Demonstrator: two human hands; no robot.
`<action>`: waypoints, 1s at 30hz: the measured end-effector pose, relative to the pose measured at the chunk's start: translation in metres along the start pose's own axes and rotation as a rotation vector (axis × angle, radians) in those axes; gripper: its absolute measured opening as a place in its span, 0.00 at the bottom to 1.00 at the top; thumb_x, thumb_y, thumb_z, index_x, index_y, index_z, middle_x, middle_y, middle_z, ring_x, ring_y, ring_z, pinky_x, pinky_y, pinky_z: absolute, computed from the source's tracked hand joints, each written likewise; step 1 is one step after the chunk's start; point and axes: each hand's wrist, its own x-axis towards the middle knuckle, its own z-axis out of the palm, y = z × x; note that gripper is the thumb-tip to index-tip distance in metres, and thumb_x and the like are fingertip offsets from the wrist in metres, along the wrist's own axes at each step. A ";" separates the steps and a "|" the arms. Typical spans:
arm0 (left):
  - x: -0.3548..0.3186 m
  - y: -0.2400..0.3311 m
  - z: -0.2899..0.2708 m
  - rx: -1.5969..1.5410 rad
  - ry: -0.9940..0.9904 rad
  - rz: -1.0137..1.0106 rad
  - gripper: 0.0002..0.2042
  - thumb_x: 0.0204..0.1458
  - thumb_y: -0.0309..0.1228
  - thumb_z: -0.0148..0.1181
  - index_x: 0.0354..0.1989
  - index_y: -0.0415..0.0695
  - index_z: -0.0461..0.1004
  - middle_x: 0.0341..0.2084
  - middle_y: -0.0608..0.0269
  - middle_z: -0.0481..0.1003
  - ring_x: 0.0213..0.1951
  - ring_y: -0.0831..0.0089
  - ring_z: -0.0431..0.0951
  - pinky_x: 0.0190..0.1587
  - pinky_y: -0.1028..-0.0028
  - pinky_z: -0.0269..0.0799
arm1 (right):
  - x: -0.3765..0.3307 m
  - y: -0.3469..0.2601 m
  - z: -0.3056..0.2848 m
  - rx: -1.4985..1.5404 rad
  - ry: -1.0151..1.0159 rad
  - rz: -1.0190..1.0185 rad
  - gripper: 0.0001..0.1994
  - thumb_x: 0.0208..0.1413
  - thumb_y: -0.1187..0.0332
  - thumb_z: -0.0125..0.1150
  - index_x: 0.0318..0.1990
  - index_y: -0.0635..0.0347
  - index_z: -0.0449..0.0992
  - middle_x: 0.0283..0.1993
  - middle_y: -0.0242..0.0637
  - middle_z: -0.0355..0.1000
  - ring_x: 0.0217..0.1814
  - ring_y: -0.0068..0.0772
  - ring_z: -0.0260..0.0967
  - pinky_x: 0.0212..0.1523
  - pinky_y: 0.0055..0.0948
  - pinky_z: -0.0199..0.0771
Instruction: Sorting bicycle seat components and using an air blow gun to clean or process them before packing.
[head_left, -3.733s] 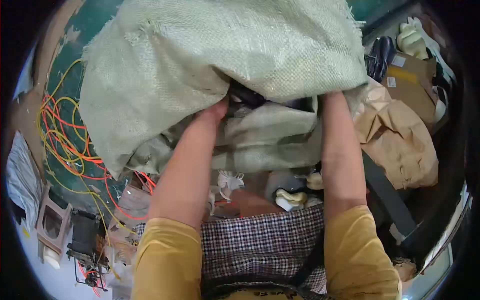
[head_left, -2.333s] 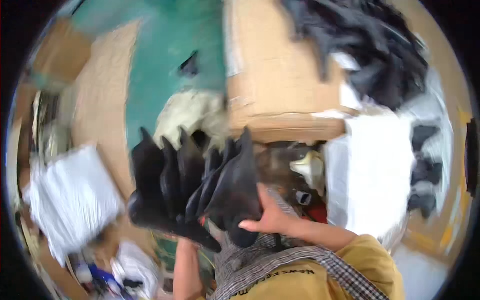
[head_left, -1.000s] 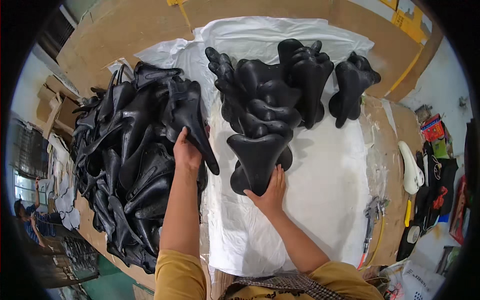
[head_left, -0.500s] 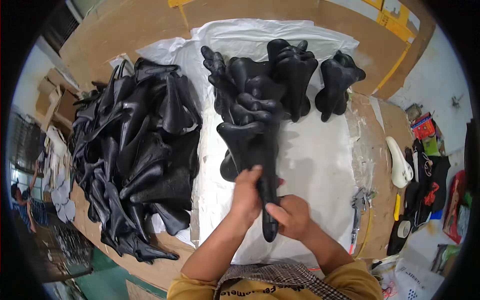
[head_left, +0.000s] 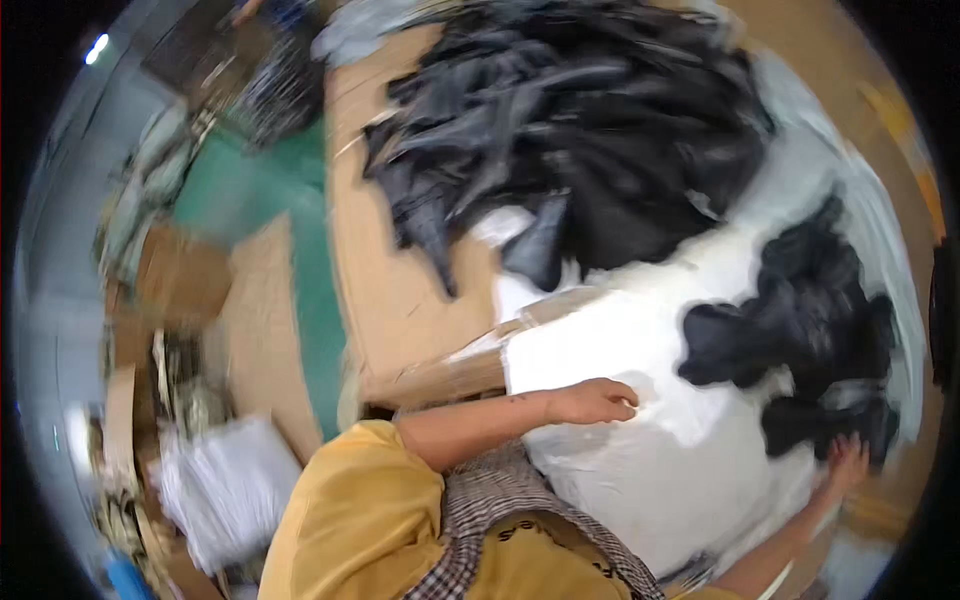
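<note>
My left hand (head_left: 595, 402) hovers over the white sheet (head_left: 640, 345), its fingers curled in and nothing visible in them. Off to the right, my right hand (head_left: 850, 460) reaches out and touches the near edge of a black saddle-shaped piece (head_left: 830, 418); its fingers look apart, though blurred. Beyond that lies a cluster of stacked black saddle-shaped pieces (head_left: 800, 310) on the sheet. A large heap of loose, glossy black pieces (head_left: 590, 140) spreads across the far side. Motion blur hides the outlines of single pieces.
Cardboard (head_left: 400, 300) covers the table beneath the heap. Left of it shows a green floor (head_left: 250, 190) with a flat cardboard sheet (head_left: 265, 310). A white sack (head_left: 230, 490) and a brown box (head_left: 180, 275) stand at the lower left.
My view has swung left. The long black stack that both hands gripped is no longer in them. My hands have parted, the right one out by the black pieces.
</note>
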 end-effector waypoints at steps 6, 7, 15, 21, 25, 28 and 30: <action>-0.179 -0.210 -0.031 -0.380 0.622 -0.090 0.12 0.52 0.32 0.54 0.40 0.36 0.72 0.30 0.60 0.75 0.32 0.74 0.75 0.36 0.76 0.71 | -0.143 -0.042 0.139 0.007 -0.351 -0.598 0.17 0.58 0.65 0.49 0.51 0.67 0.67 0.39 0.42 0.71 0.37 0.30 0.69 0.39 0.25 0.73; -0.207 -0.247 -0.024 -0.515 0.687 -0.085 0.11 0.52 0.32 0.54 0.37 0.36 0.73 0.28 0.61 0.74 0.31 0.75 0.75 0.35 0.76 0.71 | -0.218 -0.055 0.174 -0.093 -0.488 -0.577 0.17 0.59 0.68 0.48 0.52 0.67 0.65 0.37 0.40 0.70 0.37 0.30 0.68 0.40 0.26 0.72; -0.378 -0.485 0.113 -1.222 1.499 -0.335 0.07 0.48 0.29 0.54 0.30 0.39 0.74 0.19 0.63 0.72 0.18 0.75 0.69 0.21 0.77 0.66 | -0.636 0.059 0.234 -0.151 -2.207 -0.490 0.14 0.51 0.75 0.55 0.47 0.63 0.68 0.29 0.34 0.70 0.29 0.20 0.66 0.31 0.21 0.67; -0.402 -0.593 0.119 -1.405 1.709 -0.404 0.08 0.50 0.29 0.51 0.36 0.42 0.72 0.21 0.65 0.72 0.20 0.77 0.70 0.21 0.77 0.65 | -0.760 0.305 0.287 -0.632 -2.428 -0.098 0.16 0.52 0.69 0.54 0.48 0.65 0.67 0.27 0.33 0.69 0.25 0.21 0.65 0.28 0.24 0.67; -0.377 -0.686 0.081 -1.526 1.690 -0.252 0.15 0.53 0.33 0.50 0.48 0.45 0.67 0.33 0.63 0.74 0.28 0.72 0.75 0.31 0.73 0.69 | -0.857 0.412 0.356 -1.030 -2.285 0.091 0.16 0.52 0.73 0.53 0.49 0.67 0.65 0.25 0.35 0.70 0.21 0.23 0.66 0.21 0.22 0.66; -0.320 -0.755 0.019 -1.558 1.654 -0.118 0.15 0.52 0.32 0.50 0.49 0.45 0.66 0.33 0.63 0.74 0.27 0.73 0.75 0.31 0.72 0.68 | -0.885 0.516 0.439 -1.225 -2.293 -0.191 0.21 0.51 0.71 0.53 0.54 0.63 0.63 0.29 0.40 0.71 0.22 0.29 0.67 0.24 0.27 0.69; -0.292 -0.811 -0.003 -1.620 1.608 -0.057 0.17 0.51 0.33 0.52 0.50 0.45 0.65 0.34 0.62 0.74 0.24 0.76 0.73 0.29 0.73 0.67 | -0.910 0.559 0.460 -1.361 -2.292 -0.231 0.23 0.52 0.70 0.51 0.57 0.62 0.61 0.34 0.45 0.71 0.28 0.34 0.70 0.31 0.30 0.73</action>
